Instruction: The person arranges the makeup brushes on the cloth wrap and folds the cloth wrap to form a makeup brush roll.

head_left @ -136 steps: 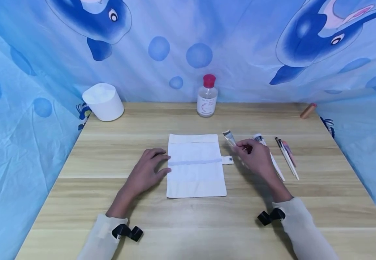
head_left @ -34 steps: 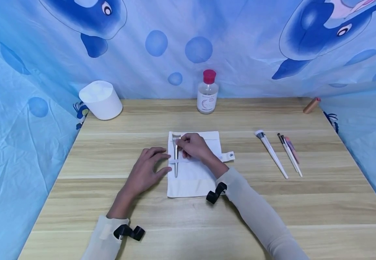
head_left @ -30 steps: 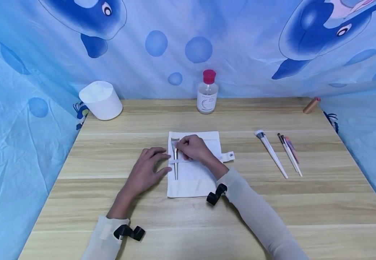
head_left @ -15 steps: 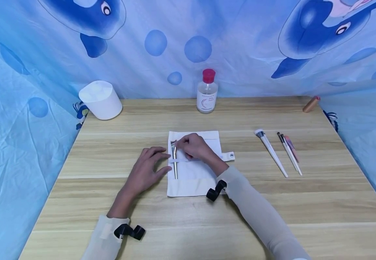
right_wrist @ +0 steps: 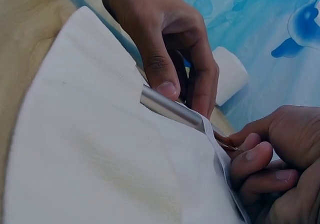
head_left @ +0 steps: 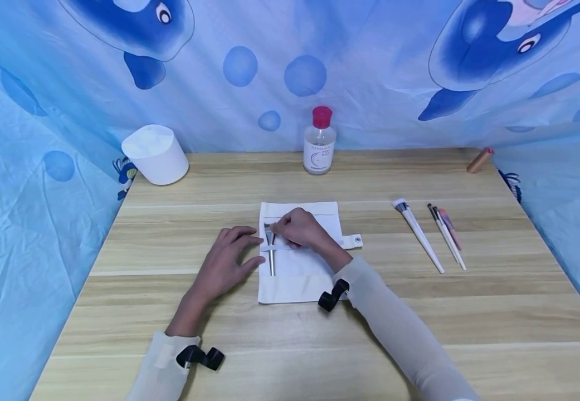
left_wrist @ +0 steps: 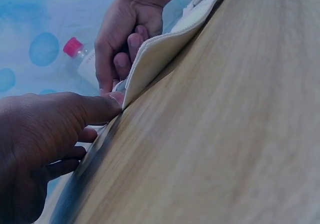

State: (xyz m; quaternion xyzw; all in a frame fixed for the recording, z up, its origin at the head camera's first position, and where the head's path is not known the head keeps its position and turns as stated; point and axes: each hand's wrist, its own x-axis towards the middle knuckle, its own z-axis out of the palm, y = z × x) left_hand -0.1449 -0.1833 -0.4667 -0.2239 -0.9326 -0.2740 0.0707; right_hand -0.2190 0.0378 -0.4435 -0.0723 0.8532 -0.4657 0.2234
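Observation:
A white cloth brush roll lies open on the table, with an elastic band across its middle and a snap tab on the right. Along its left side lies a makeup brush with a silver handle, running under the band; the handle's end is hidden in the bottom pocket. My right hand pinches this brush near its head, just above the band. With fingers spread, my left hand touches the roll's left edge; its thumb is at the cloth rim.
Right of the roll lie a large white-handled brush, slimmer brushes and a pink one. Along the back stand a white roll of paper, a red-capped bottle and a small brown tube.
The right hand has carried the silver brush from the right onto the roll's left side. The brush has slid down under the band, its end now inside the bottom pocket. The left hand stays put.

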